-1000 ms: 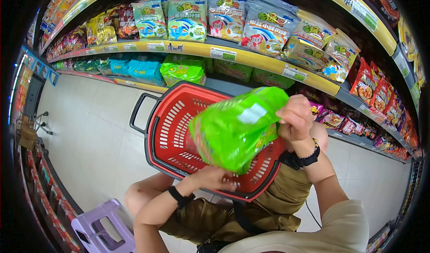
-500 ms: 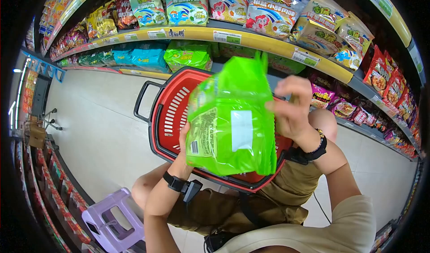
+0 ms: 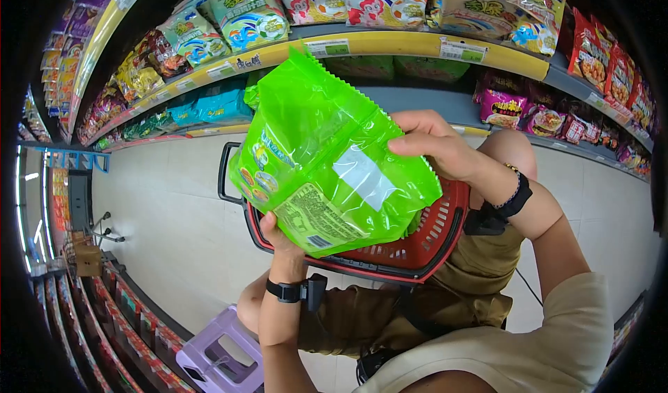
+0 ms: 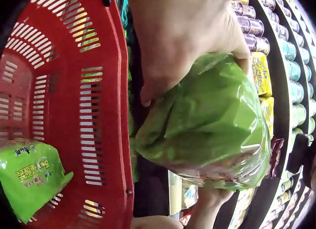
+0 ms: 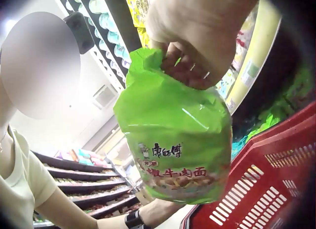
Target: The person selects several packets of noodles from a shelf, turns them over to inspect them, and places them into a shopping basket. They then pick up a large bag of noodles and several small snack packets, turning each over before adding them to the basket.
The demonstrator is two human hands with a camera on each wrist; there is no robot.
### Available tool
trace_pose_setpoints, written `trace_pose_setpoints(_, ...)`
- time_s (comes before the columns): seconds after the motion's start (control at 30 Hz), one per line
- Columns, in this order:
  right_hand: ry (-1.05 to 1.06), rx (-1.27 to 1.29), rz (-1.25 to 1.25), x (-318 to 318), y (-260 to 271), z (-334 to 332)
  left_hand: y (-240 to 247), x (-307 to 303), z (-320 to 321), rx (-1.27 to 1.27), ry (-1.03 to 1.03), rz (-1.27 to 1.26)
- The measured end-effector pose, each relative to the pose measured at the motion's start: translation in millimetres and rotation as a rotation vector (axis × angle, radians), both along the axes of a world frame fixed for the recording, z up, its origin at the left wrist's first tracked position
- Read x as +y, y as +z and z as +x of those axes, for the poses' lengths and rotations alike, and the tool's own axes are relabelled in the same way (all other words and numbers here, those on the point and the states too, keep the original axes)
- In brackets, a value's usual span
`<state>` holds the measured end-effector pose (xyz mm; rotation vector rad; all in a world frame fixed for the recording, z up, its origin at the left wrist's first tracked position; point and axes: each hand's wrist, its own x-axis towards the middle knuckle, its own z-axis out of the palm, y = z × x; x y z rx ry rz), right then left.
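left hand and right hand grip a green packet above pale tiles beside shelves

A pale tiled floor separates yellow-edged shelving from a rack; a lavender stool stands near the rack.

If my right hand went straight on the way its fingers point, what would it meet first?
Probably the green packet: your right hand is at its edge, pointing across it; depth is unclear.
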<state>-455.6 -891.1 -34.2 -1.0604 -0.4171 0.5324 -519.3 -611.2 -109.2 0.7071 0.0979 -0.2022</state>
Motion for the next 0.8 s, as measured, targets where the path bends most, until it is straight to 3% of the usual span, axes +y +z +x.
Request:
trace_pose_setpoints(0.53,0.010,-0.003,0.068,-5.4,-0.7,0.3,-11.2,3.7,-2.2,-0.003,-0.088,-0.058)
trace_pose_setpoints(0.7,0.075,0.004,-0.039,3.5,-11.6,1.5,-2.8,-5.0,8.5,-0.026,-0.118,-0.058)
trace_pose_setpoints(0.77,0.078,0.034,-0.031,16.7,-24.0,0.0,6.2,-13.0,22.4,0.263,-0.053,0.091)
trace_pose_setpoints(0.8,0.079,0.064,-0.023,25.0,-32.1,-2.9,1.4,-11.5,25.3,0.265,-0.054,0.088)
